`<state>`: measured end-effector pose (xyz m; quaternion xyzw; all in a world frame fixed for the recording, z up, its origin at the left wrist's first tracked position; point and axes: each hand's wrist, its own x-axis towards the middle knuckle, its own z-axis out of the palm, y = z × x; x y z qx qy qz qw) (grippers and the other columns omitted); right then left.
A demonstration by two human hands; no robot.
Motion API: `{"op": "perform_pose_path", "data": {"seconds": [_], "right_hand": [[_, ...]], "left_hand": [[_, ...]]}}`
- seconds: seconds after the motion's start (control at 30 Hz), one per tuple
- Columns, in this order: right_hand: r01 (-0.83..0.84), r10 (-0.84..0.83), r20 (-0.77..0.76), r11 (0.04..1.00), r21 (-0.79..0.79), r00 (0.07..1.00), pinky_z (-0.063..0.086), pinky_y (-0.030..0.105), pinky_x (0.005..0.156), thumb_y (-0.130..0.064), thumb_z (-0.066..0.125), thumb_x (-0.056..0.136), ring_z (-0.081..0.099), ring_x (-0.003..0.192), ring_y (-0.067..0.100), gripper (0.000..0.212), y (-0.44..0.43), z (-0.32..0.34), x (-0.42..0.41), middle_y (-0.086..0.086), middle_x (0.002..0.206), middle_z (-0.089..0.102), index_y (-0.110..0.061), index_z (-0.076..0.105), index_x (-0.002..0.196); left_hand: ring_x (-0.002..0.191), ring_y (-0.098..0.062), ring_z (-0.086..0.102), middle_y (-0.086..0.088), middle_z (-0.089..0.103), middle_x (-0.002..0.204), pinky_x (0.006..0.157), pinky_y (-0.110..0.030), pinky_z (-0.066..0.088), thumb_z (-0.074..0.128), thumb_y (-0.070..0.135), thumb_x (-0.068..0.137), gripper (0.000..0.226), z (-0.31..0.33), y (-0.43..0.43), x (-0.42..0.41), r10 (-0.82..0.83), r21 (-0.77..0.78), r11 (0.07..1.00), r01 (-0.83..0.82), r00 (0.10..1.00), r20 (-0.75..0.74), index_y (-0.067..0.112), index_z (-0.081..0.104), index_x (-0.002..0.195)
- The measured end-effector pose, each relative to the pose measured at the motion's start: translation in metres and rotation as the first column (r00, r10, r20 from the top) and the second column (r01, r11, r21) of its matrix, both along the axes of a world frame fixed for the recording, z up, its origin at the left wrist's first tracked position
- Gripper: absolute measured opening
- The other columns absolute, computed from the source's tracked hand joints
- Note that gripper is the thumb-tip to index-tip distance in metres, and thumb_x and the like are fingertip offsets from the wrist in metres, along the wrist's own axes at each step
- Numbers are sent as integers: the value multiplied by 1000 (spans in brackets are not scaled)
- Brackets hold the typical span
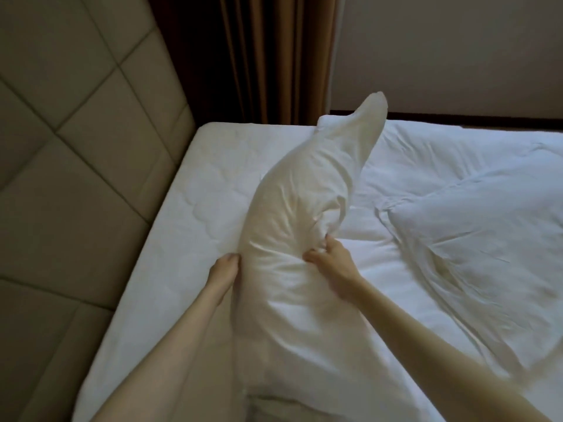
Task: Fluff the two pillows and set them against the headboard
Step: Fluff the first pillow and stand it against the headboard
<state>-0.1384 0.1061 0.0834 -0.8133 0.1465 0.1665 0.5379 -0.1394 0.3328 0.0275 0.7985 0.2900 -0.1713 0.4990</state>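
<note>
Item: white pillow (292,239), being held on edge over the bare quilted mattress (195,190), well short of the padded headboard (76,132). It is being squeezed from both sides: left hand (224,268) is pressed against its near flank, fingers hidden; right hand (330,258) is clenched into bunched cotton. Fluffing is best being done by even, repeated compression. Second pillow (475,226) is lying flat, farther from the headboard, beside the crumpled duvet (426,147).

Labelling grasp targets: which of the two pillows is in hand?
The pillow in the middle, squeezed between left hand and right hand. The other pillow lies untouched on the right.
</note>
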Motion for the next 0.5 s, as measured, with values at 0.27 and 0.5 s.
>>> {"op": "perform_pose_path", "data": {"seconds": [0.27, 0.5], "right_hand": [[-359, 361, -15, 930, 76, 932, 44, 31, 93, -29, 68, 78, 52, 114, 25, 45, 96, 2, 8, 9, 126, 52, -20, 61, 121], [-375, 392, -67, 908, 187, 917, 42, 7, 62, -19, 66, 82, 56, 93, 6, 47, 149, -33, -3, 0, 120, 57, -19, 57, 129]], "left_hand": [[117, -26, 54, -9, 58, 131, 101, -38, 43, 38, 32, 97, 39, 34, 58, 14, 61, 15, 998, -66, 974, 220, 15, 57, 126], [122, -31, 52, -13, 52, 139, 104, -41, 40, 41, 50, 92, 53, 32, 133, 13, 45, 15, 999, -47, 995, 85, 16, 47, 133]]}}
